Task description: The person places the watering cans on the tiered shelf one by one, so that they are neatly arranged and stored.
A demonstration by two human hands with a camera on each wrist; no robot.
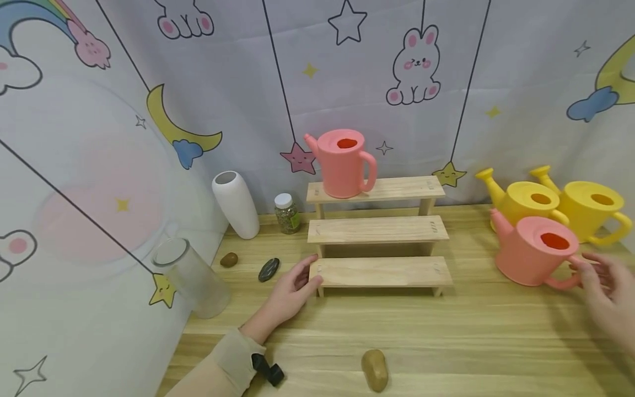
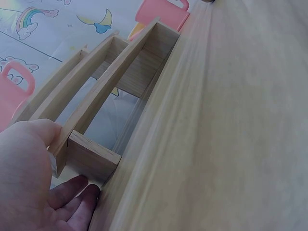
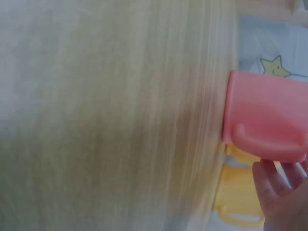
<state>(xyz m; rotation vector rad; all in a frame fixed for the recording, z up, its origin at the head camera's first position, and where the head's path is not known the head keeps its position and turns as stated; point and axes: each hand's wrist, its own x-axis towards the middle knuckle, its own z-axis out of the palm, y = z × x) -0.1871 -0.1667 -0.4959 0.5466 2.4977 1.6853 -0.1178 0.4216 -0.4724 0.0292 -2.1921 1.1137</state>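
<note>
My left hand (image 1: 292, 289) grips the left end of the lowest step of a three-tier wooden stand (image 1: 382, 270). In the left wrist view its thumb (image 2: 45, 130) lies over the board's end, with fingers curled near the leg. A pink watering can (image 1: 342, 165) stands on the top tier, spout to the left. To the right, a second pink watering can (image 1: 533, 251) sits upright on the table. My right hand (image 1: 607, 286) is at that can's handle (image 3: 269, 147), its fingers loosely extended beside it in the right wrist view.
Two yellow watering cans (image 1: 531, 198) (image 1: 592, 201) stand behind the right pink one. On the left are a white vase (image 1: 237, 207), a seed jar (image 1: 288, 215), a frosted glass vase (image 1: 198, 284), a brown stone (image 1: 229, 259) and a black stone (image 1: 269, 269). A tan stone (image 1: 375, 369) lies in front.
</note>
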